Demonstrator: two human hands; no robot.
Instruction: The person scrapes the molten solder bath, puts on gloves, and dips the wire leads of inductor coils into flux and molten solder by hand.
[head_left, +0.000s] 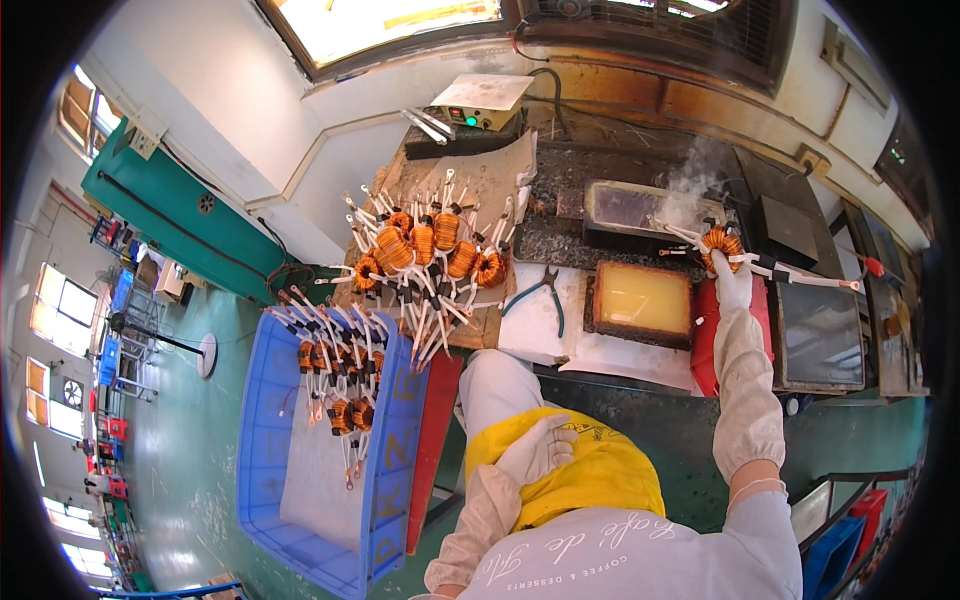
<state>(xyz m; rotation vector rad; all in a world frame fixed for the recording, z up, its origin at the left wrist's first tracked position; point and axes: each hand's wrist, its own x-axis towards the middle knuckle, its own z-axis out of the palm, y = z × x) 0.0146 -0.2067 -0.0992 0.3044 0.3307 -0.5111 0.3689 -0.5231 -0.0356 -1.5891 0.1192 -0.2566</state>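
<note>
Orange copper-wound ring coil with white-sleeved leads point(722, 240) was held up at the right side of the scene, just beside the right end of a dark rectangular pot with a grey surface point(640, 208) on the far part of the worn tabletop point(557, 185). The right hand in a pale glove point(735, 288) reached out with its fingers closed around the coil's near edge. Some leads pointed left toward the pot, where smoke rose, but whether their tips touched its surface could not be told; others stretched right, past a red box point(705, 335) beneath the forearm. The left hand, also gloved point(540, 450), lay on a bright yellow apron point(610, 465), its fingers loosely bent; whether they pinched the cloth could not be told. Nearer than the dark pot sat a square brown-rimmed container with a yellow surface point(642, 300), and to its left lay pliers with teal handles point(545, 297). Farther left, a heap of similar copper coils point(430, 240) covered brown cardboard point(487, 320), and more coils with pale leads point(345, 415) hung inside a blue plastic crate point(262, 440) at the near left.
</note>
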